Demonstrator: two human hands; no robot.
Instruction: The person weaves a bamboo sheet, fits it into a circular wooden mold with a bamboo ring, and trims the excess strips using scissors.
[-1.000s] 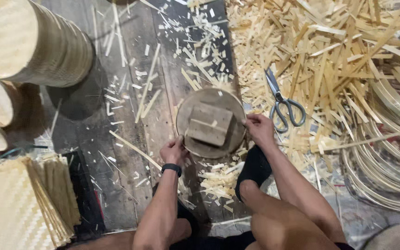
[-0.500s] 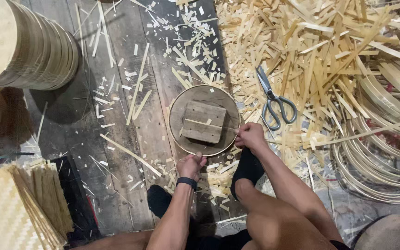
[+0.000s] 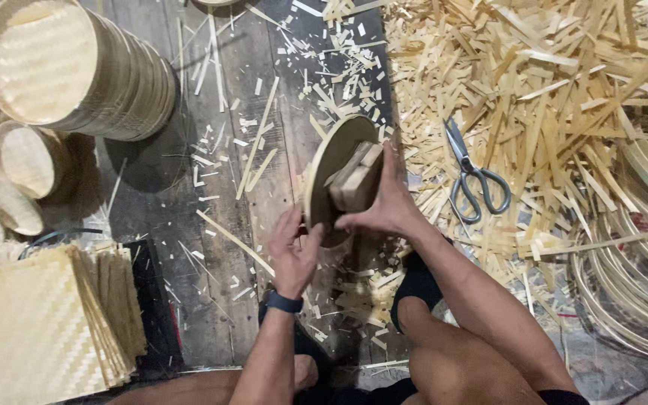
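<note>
A round wooden disc (image 3: 331,169) with a squarish wooden block (image 3: 355,178) fixed to its face stands tilted on edge above the dark plank floor (image 3: 166,217), in front of the person's knees. The right hand (image 3: 386,204) is closed around the block, fingers wrapped over its top. The left hand (image 3: 294,247) is cupped against the lower rim of the disc, fingers curled on the edge; a dark band sits on that wrist.

Judging by the surroundings, a good share of the work looks done: a tall stack of finished round woven trays (image 3: 76,71) lies on its side at the upper left, with smaller ones beside it, and a pile of flat woven mats (image 3: 35,322) waits at the lower left. Much raw stuff remains, too: a thick heap of pale, splintery bamboo strips (image 3: 549,82) covers the right side, and thin coiled hoops (image 3: 631,277) lie at the far right. A pair of grey-handled scissors (image 3: 474,176) rests on the strips, just beside the right hand. Short offcuts litter the floor.
</note>
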